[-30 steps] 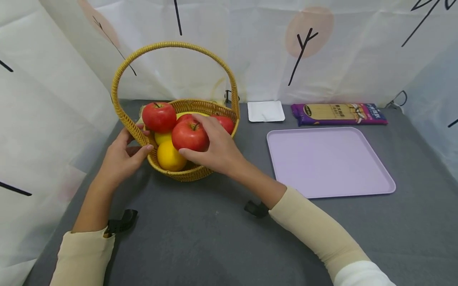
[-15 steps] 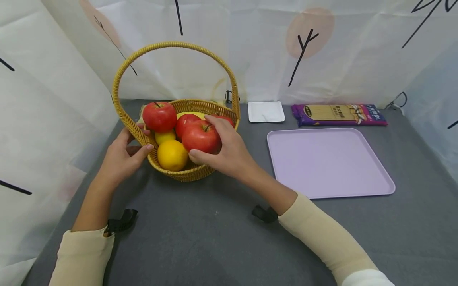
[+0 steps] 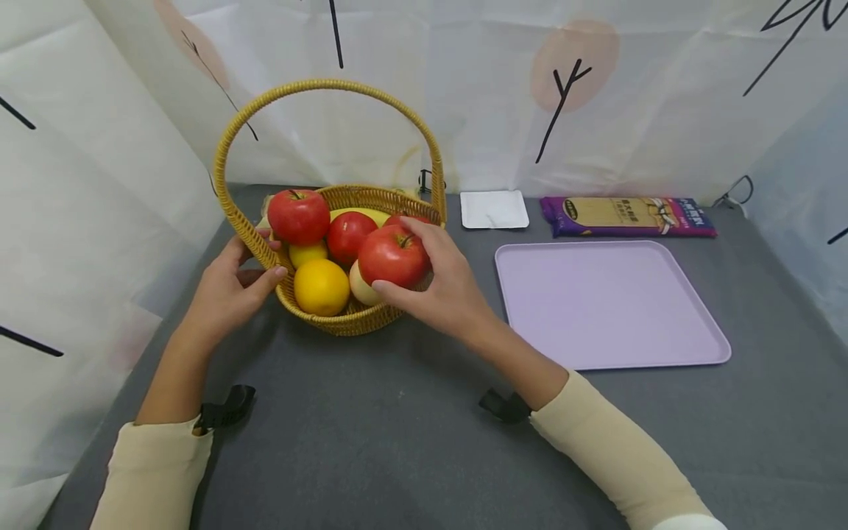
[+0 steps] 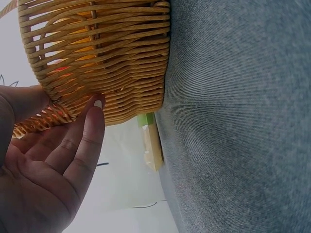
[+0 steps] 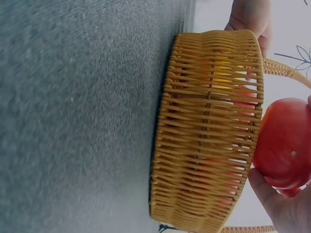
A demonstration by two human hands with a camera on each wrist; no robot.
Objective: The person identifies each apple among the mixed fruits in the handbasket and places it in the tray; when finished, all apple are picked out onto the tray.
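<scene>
A wicker basket (image 3: 358,322) with a tall arched handle stands at left centre of the head view. My left hand (image 3: 232,287) holds its left rim, thumb on the front side and fingers behind; the left wrist view shows those fingers (image 4: 87,145) against the woven wall. Over the basket's right side, my right hand (image 3: 445,283) grips a red tomato (image 3: 392,258) between thumb and fingers. In the basket lie a red apple (image 3: 298,217), another red fruit (image 3: 349,237), an orange-yellow fruit (image 3: 321,287), a pale round item (image 3: 361,285) and part of a yellow banana (image 3: 371,214).
On the grey table, a lilac tray (image 3: 612,305) lies to the right. Behind it is a purple-and-gold packet (image 3: 629,216), with a white square packet (image 3: 493,210) to its left. A printed white curtain (image 3: 483,96) closes off the back and sides.
My right hand has moved right and slightly down with the tomato, uncovering the red fruit and the pale round item. My left hand stays on the basket rim.
</scene>
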